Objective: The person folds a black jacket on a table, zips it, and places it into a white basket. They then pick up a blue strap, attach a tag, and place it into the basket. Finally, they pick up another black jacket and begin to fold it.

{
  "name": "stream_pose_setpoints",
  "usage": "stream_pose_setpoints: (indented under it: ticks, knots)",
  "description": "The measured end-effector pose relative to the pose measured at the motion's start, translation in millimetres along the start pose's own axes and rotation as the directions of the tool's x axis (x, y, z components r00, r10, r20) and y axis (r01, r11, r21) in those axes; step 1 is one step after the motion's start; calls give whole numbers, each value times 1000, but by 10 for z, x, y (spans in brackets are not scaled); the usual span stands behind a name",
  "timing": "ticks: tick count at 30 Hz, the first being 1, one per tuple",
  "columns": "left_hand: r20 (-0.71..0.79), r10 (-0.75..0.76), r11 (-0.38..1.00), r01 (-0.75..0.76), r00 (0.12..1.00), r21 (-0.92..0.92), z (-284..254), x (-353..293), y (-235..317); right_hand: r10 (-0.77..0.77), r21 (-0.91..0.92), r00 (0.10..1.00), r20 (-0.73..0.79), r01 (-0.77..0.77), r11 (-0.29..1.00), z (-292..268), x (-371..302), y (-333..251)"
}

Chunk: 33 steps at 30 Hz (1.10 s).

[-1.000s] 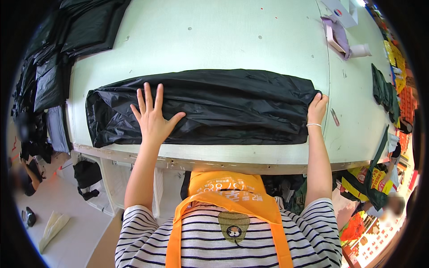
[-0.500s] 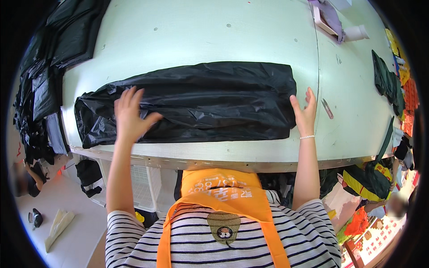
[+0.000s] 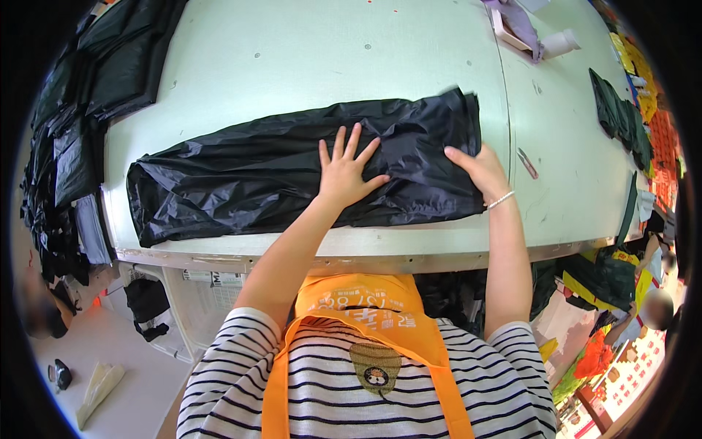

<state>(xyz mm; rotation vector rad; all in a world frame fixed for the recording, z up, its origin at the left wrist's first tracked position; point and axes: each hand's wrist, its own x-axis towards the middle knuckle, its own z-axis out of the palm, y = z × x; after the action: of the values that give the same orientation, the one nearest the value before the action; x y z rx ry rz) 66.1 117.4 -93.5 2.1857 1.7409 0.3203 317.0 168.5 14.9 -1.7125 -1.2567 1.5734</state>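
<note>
A long piece of shiny, creased black fabric (image 3: 248,172) lies folded lengthwise across the table, near its front edge. Its exact kind cannot be made out. My left hand (image 3: 346,170) presses flat on it, right of the middle, with the fingers spread. At the fabric's right end my right hand (image 3: 479,172) grips the edge, thumb on top and the other fingers hidden beneath. The upper right corner of the fabric is lifted and slightly blurred.
The pale table (image 3: 307,66) carries a small cutter (image 3: 527,164) to the right. Stacked black fabric (image 3: 124,77) lines the left side. Farther right are a white cup (image 3: 561,44), a purple cloth (image 3: 521,25) and a dark green piece (image 3: 621,117). White crates (image 3: 208,311) stand under the table.
My left hand has moved right, from the fabric's left part to beyond its middle, and now lies flat. My right hand has closed on the right end, which is now lifted and rumpled.
</note>
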Motion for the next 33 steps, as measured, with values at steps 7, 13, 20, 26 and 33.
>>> stream_pose_setpoints:
  ticks: [7,13,20,26,33]
  knots:
    - [323,12,257,309,946,-915,-752,-256,-957,-236,-867,970,49,158,472,1662,-500,-1086]
    - [572,-54,-163,558,818,-814,-997,-579,-1514,-193,-826,969,153,232,513,3090,-355,-653]
    - [744,-229,-326,671,627,-666,-688,-538,-1936,-157,-197,939,307,225,954,2918,-194,-446]
    - [756,-211,-360,670,620,-650,-693,-513,-1993,-694,-898,707,136,384,216,2764,173,-78]
    - [725,-377,-353,635,576,-688,-889,-482,-1843,-584,-912,804,111,316,262,2956,437,312]
